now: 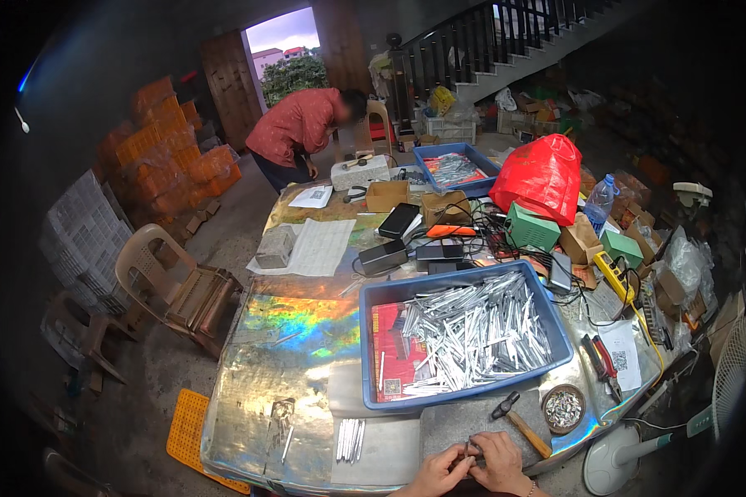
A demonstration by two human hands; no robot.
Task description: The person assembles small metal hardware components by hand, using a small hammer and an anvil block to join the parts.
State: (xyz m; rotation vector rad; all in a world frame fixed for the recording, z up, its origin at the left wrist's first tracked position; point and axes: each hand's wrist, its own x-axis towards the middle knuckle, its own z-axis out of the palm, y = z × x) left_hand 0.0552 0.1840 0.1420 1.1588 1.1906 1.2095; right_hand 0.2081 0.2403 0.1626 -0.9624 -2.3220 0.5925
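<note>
Over a grey stone block at the table's near edge, my left hand and my right hand meet. Their fingertips are closed together around a small thing, too hidden to name. Just beyond my right hand, a hammer with a wooden handle lies across the block's right side. A round bowl of small shiny metal pieces stands to its right. Behind the block is a blue tray heaped with thin silver strips. More strips lie in a row on a pale sheet left of my hands.
Pliers and a yellow power strip lie at the right, near a white fan. Cables, boxes and a red bag crowd the far right. A person bends over the far end. Plastic chairs stand left.
</note>
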